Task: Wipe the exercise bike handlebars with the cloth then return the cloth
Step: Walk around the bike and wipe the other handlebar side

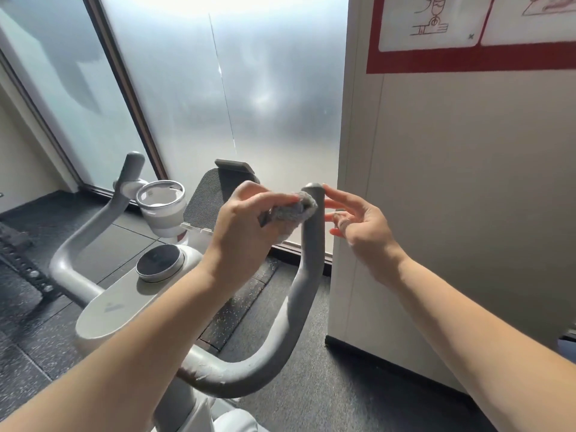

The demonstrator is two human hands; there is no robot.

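Cloth (288, 212) pressed against the right handlebar post (312, 226) near its top.

Left hand (249, 226): grip pinches the grey cloth, bunched, holding it on the left side of the post. Right hand (358, 219): grip spread, fingers loose, fingertips close to the right side of the post; contact cannot be confirmed. Cup holder (160, 207) and round dial (159, 262) sit left of the post.

Bunched grey cloth (288, 212) pressed against upright grey handlebar (313, 232) tip.
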